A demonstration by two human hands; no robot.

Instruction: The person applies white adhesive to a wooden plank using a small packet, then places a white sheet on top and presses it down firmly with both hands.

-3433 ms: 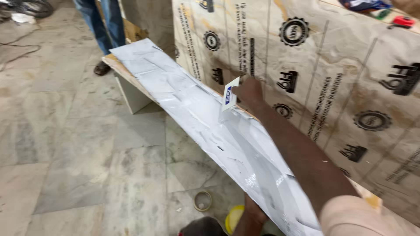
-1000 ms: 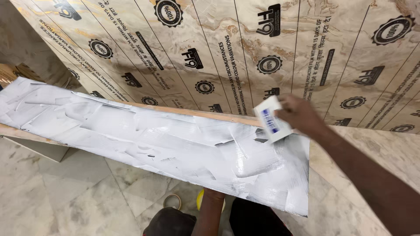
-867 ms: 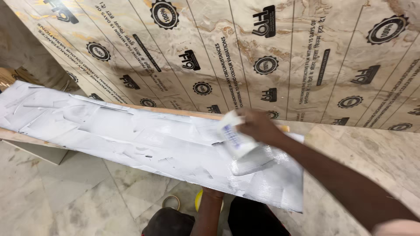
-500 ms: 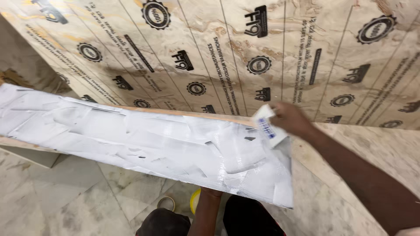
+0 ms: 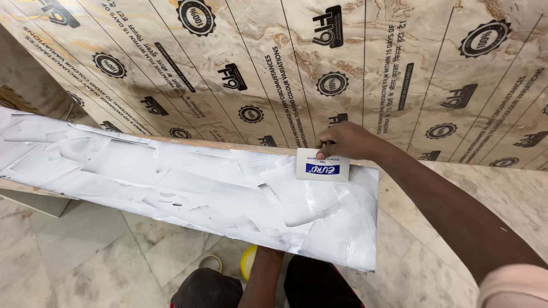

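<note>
Glue, white and wet, covered the long board. My right hand pinched a small white card at the board's far edge, its lower edge on the glue. My left hand was hidden under the board; I couldn't tell its state.

Right hand pinching; left forearm apparently reaching up.
</note>
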